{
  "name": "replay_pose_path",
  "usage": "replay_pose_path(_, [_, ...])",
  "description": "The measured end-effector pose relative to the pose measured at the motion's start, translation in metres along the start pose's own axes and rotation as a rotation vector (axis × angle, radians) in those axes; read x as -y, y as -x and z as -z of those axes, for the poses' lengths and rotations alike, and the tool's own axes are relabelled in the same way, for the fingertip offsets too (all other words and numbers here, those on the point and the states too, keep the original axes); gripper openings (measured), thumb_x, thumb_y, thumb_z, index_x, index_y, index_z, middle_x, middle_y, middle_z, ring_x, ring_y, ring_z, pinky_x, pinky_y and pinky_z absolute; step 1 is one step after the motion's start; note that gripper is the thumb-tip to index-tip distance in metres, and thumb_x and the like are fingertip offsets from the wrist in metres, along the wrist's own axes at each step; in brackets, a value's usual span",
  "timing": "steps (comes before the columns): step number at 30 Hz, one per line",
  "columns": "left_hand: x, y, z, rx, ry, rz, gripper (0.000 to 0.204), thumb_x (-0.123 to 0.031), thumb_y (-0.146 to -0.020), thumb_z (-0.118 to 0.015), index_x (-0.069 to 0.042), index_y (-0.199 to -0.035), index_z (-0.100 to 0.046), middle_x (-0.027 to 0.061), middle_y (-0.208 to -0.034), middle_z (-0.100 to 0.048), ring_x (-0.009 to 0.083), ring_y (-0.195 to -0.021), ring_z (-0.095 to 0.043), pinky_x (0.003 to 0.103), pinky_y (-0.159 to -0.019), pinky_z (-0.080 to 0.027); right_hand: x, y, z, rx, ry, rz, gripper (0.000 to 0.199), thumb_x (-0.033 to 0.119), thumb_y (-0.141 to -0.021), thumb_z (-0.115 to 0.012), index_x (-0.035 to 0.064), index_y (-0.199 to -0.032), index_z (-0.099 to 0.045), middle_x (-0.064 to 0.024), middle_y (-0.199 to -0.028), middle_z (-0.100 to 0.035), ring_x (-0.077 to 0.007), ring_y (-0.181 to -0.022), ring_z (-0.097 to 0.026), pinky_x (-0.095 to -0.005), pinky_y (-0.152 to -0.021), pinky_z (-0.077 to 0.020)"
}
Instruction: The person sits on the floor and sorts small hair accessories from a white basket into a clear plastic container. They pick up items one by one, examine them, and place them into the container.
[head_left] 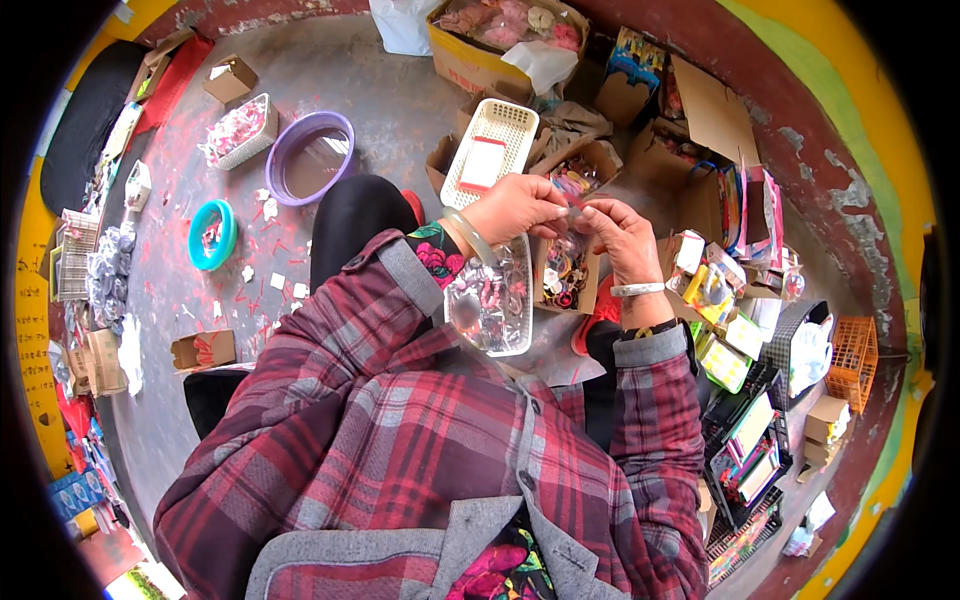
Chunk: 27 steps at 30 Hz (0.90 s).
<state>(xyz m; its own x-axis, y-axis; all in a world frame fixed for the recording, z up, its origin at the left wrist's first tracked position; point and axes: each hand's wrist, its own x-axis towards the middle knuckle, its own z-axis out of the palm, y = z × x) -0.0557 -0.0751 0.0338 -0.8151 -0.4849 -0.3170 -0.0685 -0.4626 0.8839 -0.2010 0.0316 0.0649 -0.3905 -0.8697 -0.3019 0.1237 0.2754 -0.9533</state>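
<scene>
My left hand (512, 212) and my right hand (618, 238) meet fingertip to fingertip in front of me, both pinched. Between them is a small reddish piece (575, 210), too small and blurred to name. Under my left wrist stands a white plastic basket (527, 330) of small dark and pinkish pieces in clear wrapping. Beneath both hands sits a cardboard box (592, 290) holding many colourful small bands and trinkets. Just beyond my left hand, another cream basket (533, 122) holds a white card with red edges (483, 163).
A purple basin (350, 150) of murky water, a teal bowl (233, 240) and a basket of pink-white pieces (238, 133) stand to the left. Red and white scraps litter the floor. Cardboard boxes (715, 110), black crates (740, 505) and an orange basket (852, 360) line the right wall.
</scene>
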Motion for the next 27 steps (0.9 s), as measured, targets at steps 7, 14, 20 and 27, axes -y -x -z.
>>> replay_pose_path(7, [-0.009,0.005,-0.005,0.031,-0.003,0.076,0.013,-0.008,-0.084,-0.055,0.001,-0.093,-0.058,0.0092,-0.086,-0.063,0.0150,-0.078,-0.062,0.023,-0.070,-0.052,-0.019,-0.012,0.017,0.111,0.011,-0.016,0.012,0.013,-0.082,-0.060,0.0027,-0.085,-0.062,-0.0012,-0.069,-0.061,-0.0062,-0.060,-0.054,-0.0180,-0.052,-0.0381])
replay_pose_path(14, [-0.008,0.006,-0.001,0.078,0.171,0.114,0.014,-0.012,-0.084,-0.056,-0.001,-0.093,-0.058,0.0097,-0.086,-0.063,0.0171,-0.081,-0.063,0.024,-0.072,-0.051,-0.014,-0.009,0.019,0.205,-0.340,-0.182,0.010,0.014,-0.082,-0.060,0.0050,-0.083,-0.062,-0.0016,-0.068,-0.061,-0.0081,-0.060,-0.056,-0.0186,-0.052,-0.0386])
replay_pose_path(20, [-0.010,0.008,-0.003,0.044,0.144,0.115,0.014,-0.012,-0.083,-0.057,-0.001,-0.092,-0.058,0.0087,-0.084,-0.063,0.0179,-0.080,-0.064,0.022,-0.067,-0.051,-0.016,-0.009,0.018,0.153,-0.117,-0.075,0.009,0.013,-0.080,-0.062,0.0042,-0.082,-0.062,-0.0005,-0.067,-0.061,-0.0065,-0.058,-0.055,-0.0175,-0.051,-0.0377])
replay_pose_path(27, [-0.009,0.007,-0.007,-0.023,0.064,0.101,0.013,-0.012,-0.083,-0.058,-0.001,-0.089,-0.059,0.0079,-0.081,-0.064,0.0171,-0.074,-0.065,0.020,-0.058,-0.051,-0.012,-0.006,0.012,0.114,0.048,0.085,0.009,0.009,-0.080,-0.062,-0.0002,-0.082,-0.062,0.0012,-0.067,-0.057,-0.0048,-0.057,-0.050,-0.0180,-0.051,-0.0392])
